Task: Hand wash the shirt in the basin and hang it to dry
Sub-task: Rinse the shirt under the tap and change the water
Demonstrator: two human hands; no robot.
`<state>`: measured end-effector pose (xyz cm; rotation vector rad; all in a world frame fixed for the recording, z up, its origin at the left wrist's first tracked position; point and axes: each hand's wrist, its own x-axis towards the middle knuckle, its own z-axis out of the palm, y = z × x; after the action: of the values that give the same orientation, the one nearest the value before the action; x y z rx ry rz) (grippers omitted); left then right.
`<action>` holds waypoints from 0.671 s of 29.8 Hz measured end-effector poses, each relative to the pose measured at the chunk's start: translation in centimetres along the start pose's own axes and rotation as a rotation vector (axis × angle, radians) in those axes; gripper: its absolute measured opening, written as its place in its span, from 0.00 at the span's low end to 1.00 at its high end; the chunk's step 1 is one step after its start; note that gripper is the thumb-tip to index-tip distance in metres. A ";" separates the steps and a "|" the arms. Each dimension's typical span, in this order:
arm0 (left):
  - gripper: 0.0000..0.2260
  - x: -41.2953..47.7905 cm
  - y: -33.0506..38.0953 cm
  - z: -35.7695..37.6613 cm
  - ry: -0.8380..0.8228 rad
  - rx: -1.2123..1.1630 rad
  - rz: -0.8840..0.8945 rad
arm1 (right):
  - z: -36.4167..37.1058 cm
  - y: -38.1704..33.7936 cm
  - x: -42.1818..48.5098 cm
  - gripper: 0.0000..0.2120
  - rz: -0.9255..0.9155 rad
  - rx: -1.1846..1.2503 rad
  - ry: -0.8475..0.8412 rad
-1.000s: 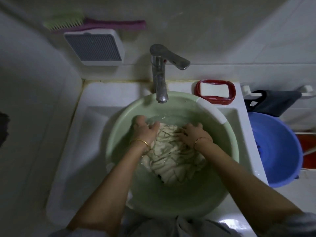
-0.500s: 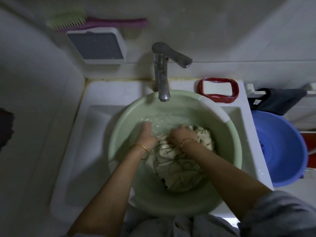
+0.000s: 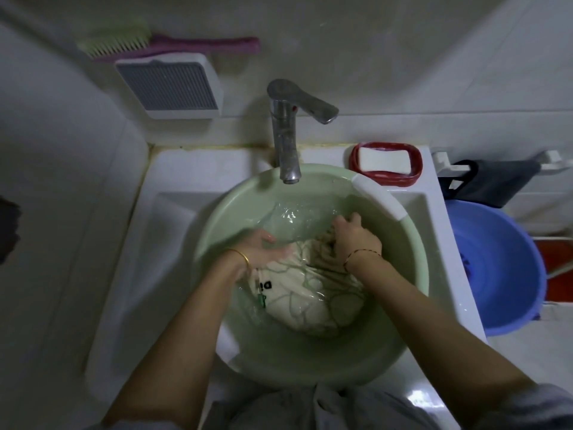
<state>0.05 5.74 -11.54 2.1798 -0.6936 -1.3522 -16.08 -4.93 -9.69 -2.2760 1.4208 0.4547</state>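
Observation:
A cream shirt [image 3: 305, 301] with thin dark lines lies bunched and soaked in a pale green basin [image 3: 412, 274] of water set in the white sink. My right hand [image 3: 356, 238] grips a fold of the shirt at its far right edge, fingers curled into the cloth. My left hand [image 3: 263, 251] lies flat in the water at the shirt's left edge, fingers stretched out and touching the fabric. A label with dark letters shows near my left wrist.
A chrome tap [image 3: 286, 135] hangs over the basin's far rim. A red soap dish [image 3: 386, 162] with a white bar sits at the sink's back right. A blue basin [image 3: 496, 268] stands to the right. A brush [image 3: 155, 46] and white box [image 3: 169, 86] sit on the wall ledge.
My right hand has moved right and away from me, dragging the shirt with it. My left hand has flattened in the water. The shirt has spread, showing its label.

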 end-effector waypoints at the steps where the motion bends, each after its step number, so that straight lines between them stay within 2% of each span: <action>1: 0.17 -0.1 0.1 -1.0 0.070 -0.034 0.028 | 0.2 -0.3 -0.2 0.20 -0.005 -0.020 -0.007; 3: 0.10 -0.4 0.3 -2.8 0.255 0.000 0.116 | 0.4 -0.7 -0.7 0.20 -0.023 -0.024 0.017; 5: 0.09 -0.6 0.3 -3.9 0.395 0.220 0.187 | 0.4 -1.1 -1.2 0.17 -0.033 -0.032 0.125; 6: 0.10 -0.6 0.3 -3.9 0.405 0.330 0.203 | 0.2 -1.2 -1.4 0.16 -0.052 -0.047 0.207; 8: 0.12 -0.7 0.7 -2.9 0.358 0.517 0.196 | 0.1 -1.1 -1.4 0.14 -0.115 -0.003 0.357; 10: 0.14 -0.9 1.2 -0.9 0.334 0.710 0.139 | -0.3 -0.9 -1.4 0.13 -0.222 0.143 0.483; 13: 0.17 -0.4 1.0 1.8 0.352 1.027 0.246 | -1.3 -0.6 -1.5 0.06 -0.339 0.384 0.565; 15: 0.18 0.1 0.3 2.9 0.243 1.063 0.280 | -1.8 -0.3 -1.7 0.06 -0.333 0.608 0.550; 17: 0.16 0.4 -0.3 3.5 0.144 0.991 0.265 | -2.4 -0.2 -1.9 0.06 -0.320 0.809 0.570; 20: 0.12 0.0 -0.6 3.4 0.129 0.940 0.339 | -3.0 -0.3 -2.0 0.08 -0.288 0.941 0.598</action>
<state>-2.94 5.74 -13.31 2.5842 -1.8174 -0.7492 -16.49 -4.82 -6.13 -1.7795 1.1263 -0.8785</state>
